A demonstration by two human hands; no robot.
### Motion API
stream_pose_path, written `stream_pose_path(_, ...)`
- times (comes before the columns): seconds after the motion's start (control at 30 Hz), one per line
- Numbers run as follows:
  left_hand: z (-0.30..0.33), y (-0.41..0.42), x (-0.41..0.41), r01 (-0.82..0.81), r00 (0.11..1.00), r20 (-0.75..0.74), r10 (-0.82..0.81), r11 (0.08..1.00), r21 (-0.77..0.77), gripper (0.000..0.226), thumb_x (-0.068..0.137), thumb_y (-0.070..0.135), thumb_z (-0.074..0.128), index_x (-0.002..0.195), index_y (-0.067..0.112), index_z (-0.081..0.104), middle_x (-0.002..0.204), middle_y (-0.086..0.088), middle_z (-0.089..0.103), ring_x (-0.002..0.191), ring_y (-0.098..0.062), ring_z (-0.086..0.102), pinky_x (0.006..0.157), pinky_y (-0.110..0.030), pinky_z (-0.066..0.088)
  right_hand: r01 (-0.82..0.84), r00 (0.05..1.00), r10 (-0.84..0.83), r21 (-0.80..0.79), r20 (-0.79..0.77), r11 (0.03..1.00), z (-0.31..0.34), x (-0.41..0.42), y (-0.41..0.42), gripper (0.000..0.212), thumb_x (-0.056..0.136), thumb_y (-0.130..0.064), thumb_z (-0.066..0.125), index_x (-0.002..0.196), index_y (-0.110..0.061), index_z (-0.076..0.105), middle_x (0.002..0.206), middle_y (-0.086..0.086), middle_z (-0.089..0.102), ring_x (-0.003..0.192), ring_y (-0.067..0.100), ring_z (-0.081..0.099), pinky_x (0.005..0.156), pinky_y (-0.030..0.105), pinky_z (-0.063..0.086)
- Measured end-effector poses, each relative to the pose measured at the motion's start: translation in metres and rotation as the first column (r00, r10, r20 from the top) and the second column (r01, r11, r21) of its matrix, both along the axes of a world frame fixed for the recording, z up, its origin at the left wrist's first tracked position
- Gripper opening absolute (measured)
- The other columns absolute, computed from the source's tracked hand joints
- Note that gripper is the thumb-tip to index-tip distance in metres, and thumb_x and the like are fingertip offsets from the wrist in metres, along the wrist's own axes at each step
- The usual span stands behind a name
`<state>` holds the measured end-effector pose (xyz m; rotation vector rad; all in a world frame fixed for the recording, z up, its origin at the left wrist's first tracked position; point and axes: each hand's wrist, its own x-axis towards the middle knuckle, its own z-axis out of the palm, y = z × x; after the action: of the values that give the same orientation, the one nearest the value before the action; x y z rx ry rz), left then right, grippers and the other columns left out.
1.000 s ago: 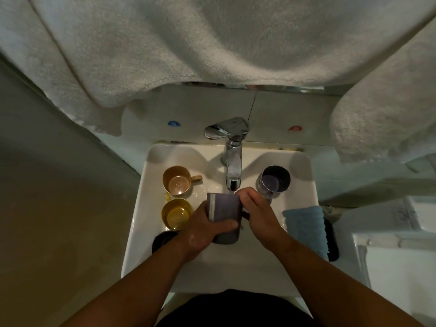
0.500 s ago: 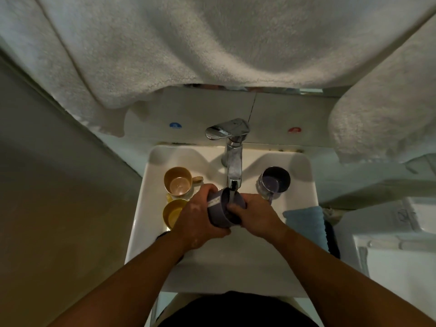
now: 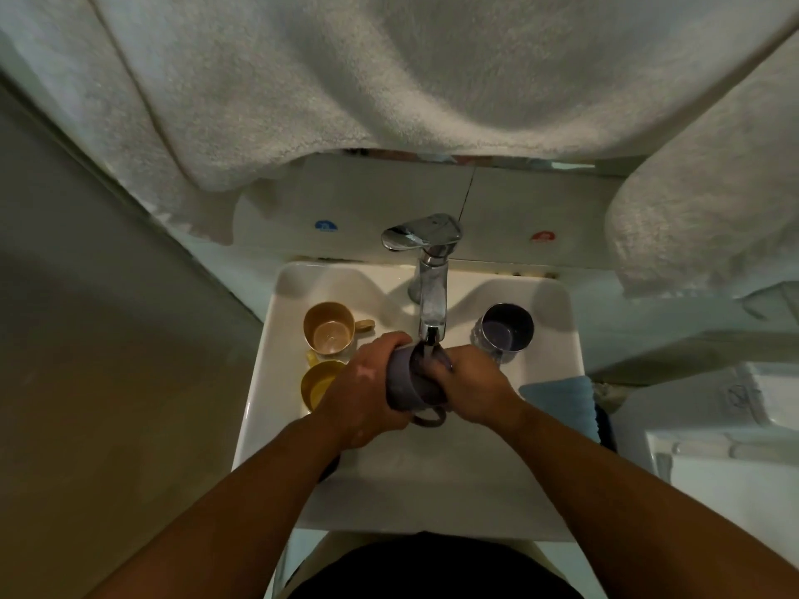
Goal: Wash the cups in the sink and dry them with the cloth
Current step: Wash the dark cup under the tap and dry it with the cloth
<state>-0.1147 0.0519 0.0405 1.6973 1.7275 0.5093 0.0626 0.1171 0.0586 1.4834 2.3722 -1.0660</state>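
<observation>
My left hand grips a grey-purple cup, tilted with its mouth under the tap spout and its handle hanging low. Fingers of my right hand curl over the rim into the cup's mouth. On the sink's left side a tan cup stands above a yellow cup, the latter partly hidden by my left hand. A dark purple cup stands at the sink's right. The blue cloth lies on the right rim.
The white sink fills the middle, with a chrome tap lever at the back. Large white towels hang overhead and at the right. A dark item lies half-hidden under my left forearm at the sink's left edge.
The cup has gone from upright in front of the tap to tilted with its mouth under the spout. My right fingers moved from its side into its mouth.
</observation>
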Motion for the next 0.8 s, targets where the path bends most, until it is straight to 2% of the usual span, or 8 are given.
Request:
stream_pose_path(0.13, 0.006, 0.001, -0.004, 0.023, 0.998, -0.055, -0.022, 0.999, 0.022, 0.088, 0.066, 0.027, 0.092, 0.14, 0.026, 0.045, 0.136, 0.007, 0.05, 0.122, -0.011, 0.048, 0.097, -0.011, 0.032, 0.091, 0.988, -0.112, -0.182, -0.107, 0.979, -0.003, -0.004, -0.007, 0.025, 0.097, -0.024, 0.062, 0.116, -0.009, 0.066, 0.103, 0.013, 0.07, 0.087, 0.024, 0.066, 0.075, 0.031, 0.054)
stream_pose_path(0.23, -0.002, -0.003, -0.015, 0.068, 0.994, -0.082, -0.072, 0.996, -0.048, 0.089, 0.071, 0.022, 0.088, 0.146, 0.025, 0.041, 0.139, 0.01, 0.05, 0.126, -0.008, 0.048, 0.095, -0.005, 0.027, 0.14, 0.985, -0.148, -0.085, -0.092, 0.986, -0.009, -0.005, 0.001, 0.027, 0.1, -0.036, 0.055, 0.111, -0.015, 0.068, 0.106, 0.007, 0.07, 0.094, 0.025, 0.066, 0.087, 0.041, 0.056)
stream_pose_path(0.37, -0.015, 0.006, 0.002, -0.053, 0.997, 0.042, 0.059, 0.989, -0.141, 0.081, 0.087, 0.015, 0.076, 0.154, 0.018, 0.031, 0.153, -0.002, 0.045, 0.14, -0.016, 0.043, 0.106, -0.008, 0.028, 0.323, 0.919, -0.359, -0.209, -0.164, 0.923, -0.01, -0.004, -0.001, 0.025, 0.101, -0.032, 0.051, 0.084, -0.02, 0.065, 0.085, 0.011, 0.071, 0.077, 0.027, 0.068, 0.076, 0.05, 0.059)
stream_pose_path(0.4, -0.014, 0.002, 0.003, -0.132, 0.99, 0.035, 0.137, 0.985, -0.113, 0.083, 0.086, 0.02, 0.076, 0.155, 0.017, 0.029, 0.153, -0.004, 0.045, 0.14, -0.016, 0.043, 0.109, -0.01, 0.031, 0.376, 0.878, -0.434, -0.272, -0.203, 0.886, -0.01, -0.005, -0.004, 0.023, 0.101, -0.03, 0.053, 0.084, -0.02, 0.064, 0.081, 0.01, 0.07, 0.071, 0.023, 0.068, 0.07, 0.046, 0.06)
stream_pose_path(0.53, -0.011, -0.009, -0.004, 0.101, 0.989, 0.113, -0.097, 0.995, -0.029, 0.125, 0.061, 0.059, 0.085, 0.158, 0.02, 0.018, 0.158, -0.003, 0.032, 0.144, -0.01, 0.031, 0.115, -0.017, 0.032, 0.357, 0.761, -0.575, -0.547, -0.299, 0.757, 0.0, -0.01, -0.014, 0.001, 0.094, -0.015, 0.062, 0.094, -0.014, 0.062, 0.072, 0.01, 0.064, 0.053, 0.013, 0.055, 0.044, 0.024, 0.041)
stream_pose_path(0.63, -0.013, -0.012, -0.006, 0.04, 0.988, 0.152, -0.035, 0.999, -0.033, 0.109, 0.069, 0.029, 0.088, 0.157, 0.021, 0.025, 0.153, -0.001, 0.042, 0.139, -0.009, 0.04, 0.105, -0.004, 0.034, 0.273, 0.912, -0.339, -0.275, -0.23, 0.922, -0.011, -0.003, -0.006, 0.006, 0.092, -0.026, 0.065, 0.096, -0.021, 0.065, 0.09, 0.006, 0.071, 0.075, 0.018, 0.065, 0.066, 0.032, 0.054)
stream_pose_path(0.7, -0.013, -0.008, -0.007, 0.108, 0.976, 0.194, -0.094, 0.992, -0.058, 0.105, 0.072, 0.024, 0.088, 0.158, 0.021, 0.027, 0.151, 0.002, 0.047, 0.137, -0.011, 0.046, 0.107, -0.012, 0.039, 0.175, 0.979, -0.183, -0.083, -0.095, 0.981, -0.015, 0.001, -0.002, 0.011, 0.095, -0.032, 0.061, 0.095, -0.021, 0.065, 0.095, 0.001, 0.07, 0.084, 0.02, 0.066, 0.077, 0.036, 0.056)
stream_pose_path(0.8, -0.011, -0.004, -0.013, 0.101, 0.972, 0.212, -0.104, 0.995, 0.025, 0.1, 0.075, 0.033, 0.089, 0.156, 0.021, 0.032, 0.15, 0.005, 0.048, 0.132, -0.002, 0.044, 0.105, -0.005, 0.034, 0.313, 0.926, -0.345, -0.197, -0.156, 0.929, -0.015, 0.0, -0.005, 0.029, 0.101, -0.028, 0.053, 0.082, -0.011, 0.066, 0.07, 0.006, 0.069, 0.062, 0.018, 0.067, 0.063, 0.037, 0.057)
